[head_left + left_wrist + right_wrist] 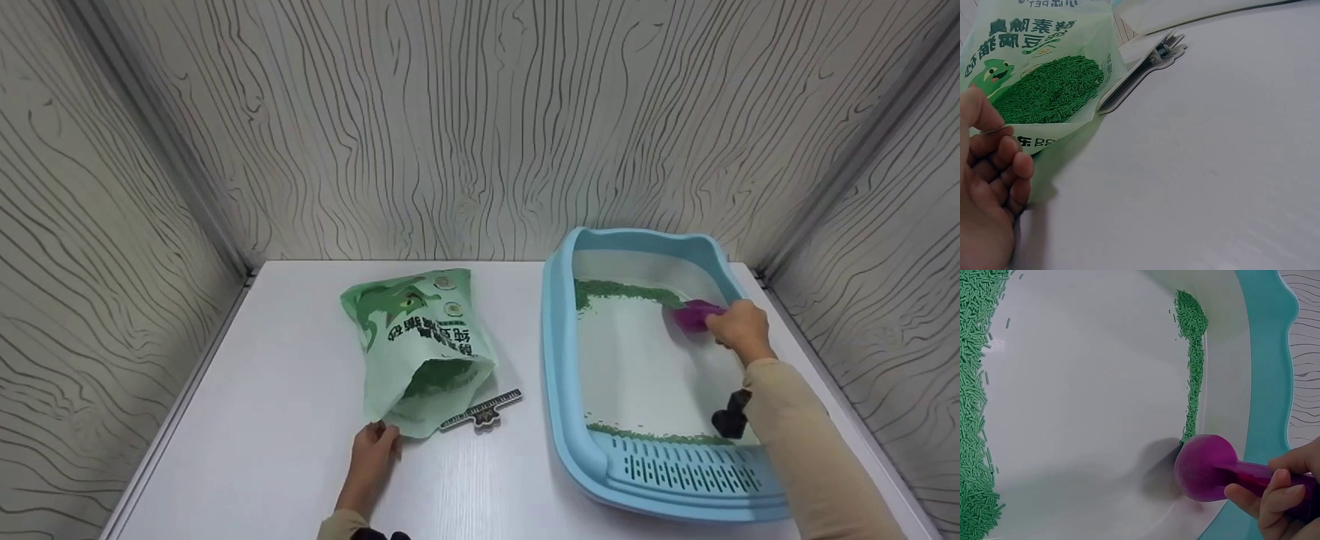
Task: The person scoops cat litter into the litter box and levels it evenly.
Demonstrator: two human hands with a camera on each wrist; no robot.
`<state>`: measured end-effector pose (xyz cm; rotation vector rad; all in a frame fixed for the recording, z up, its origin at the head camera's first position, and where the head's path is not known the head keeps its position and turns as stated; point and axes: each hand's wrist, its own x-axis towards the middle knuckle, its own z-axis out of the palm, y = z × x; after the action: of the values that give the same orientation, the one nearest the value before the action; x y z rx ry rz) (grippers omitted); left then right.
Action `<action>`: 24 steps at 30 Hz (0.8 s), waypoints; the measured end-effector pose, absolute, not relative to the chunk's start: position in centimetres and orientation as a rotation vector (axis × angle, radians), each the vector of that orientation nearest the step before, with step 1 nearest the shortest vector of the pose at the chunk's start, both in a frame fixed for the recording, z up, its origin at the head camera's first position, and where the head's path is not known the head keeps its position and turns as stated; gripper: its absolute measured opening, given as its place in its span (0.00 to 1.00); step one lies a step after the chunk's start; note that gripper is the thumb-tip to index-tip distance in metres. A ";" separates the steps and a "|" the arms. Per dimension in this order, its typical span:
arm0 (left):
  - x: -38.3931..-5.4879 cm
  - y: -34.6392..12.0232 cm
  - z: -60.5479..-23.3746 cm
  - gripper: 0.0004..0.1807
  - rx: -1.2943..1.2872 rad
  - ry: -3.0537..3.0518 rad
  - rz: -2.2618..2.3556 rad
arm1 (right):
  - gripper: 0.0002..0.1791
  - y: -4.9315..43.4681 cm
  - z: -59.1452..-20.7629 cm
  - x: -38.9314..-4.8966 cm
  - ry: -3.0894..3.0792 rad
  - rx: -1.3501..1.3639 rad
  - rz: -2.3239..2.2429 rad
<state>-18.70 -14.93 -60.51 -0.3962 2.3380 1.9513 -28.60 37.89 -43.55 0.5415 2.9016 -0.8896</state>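
Observation:
My right hand (741,330) grips the handle of a purple scoop (694,315) inside the blue litter box (556,367). In the right wrist view the scoop (1204,467) meets the end of a thin line of green pellet litter (1193,388) along the box wall. A wider band of green pellets (971,399) lies along the opposite side. My left hand (371,457) pinches the lower edge of a light green cat litter bag (382,382), which lies with its mouth open. Green pellets (1058,90) show inside the bag in the left wrist view.
A bag clip (484,412) with a long ruler-like bar lies beside the bag's mouth, between bag and litter box. The box's front has a slotted step (690,472). Wood-grain patterned panels (420,135) enclose the white table (277,360) at back and sides.

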 end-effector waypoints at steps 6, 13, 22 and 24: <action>-18.7 -15.0 -60.6 0.05 -0.389 2.316 1.970 | 0.15 37.7 -43.4 -28.5 2.871 0.544 -0.898; -18.5 -15.0 -59.7 0.06 -0.404 2.293 1.951 | 0.13 37.5 -43.5 -28.6 2.899 0.503 -0.866; -18.6 -15.0 -60.1 0.08 -0.395 2.321 1.934 | 0.13 36.6 -43.3 -28.7 2.933 0.465 -0.877; -18.7 -15.0 -60.5 0.08 -0.395 2.323 1.937 | 0.13 36.4 -43.2 -28.7 2.921 0.464 -0.879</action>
<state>-18.70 -15.02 -60.52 -0.3948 2.3234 1.9366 -28.70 36.39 -43.22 0.4642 2.9208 -0.8786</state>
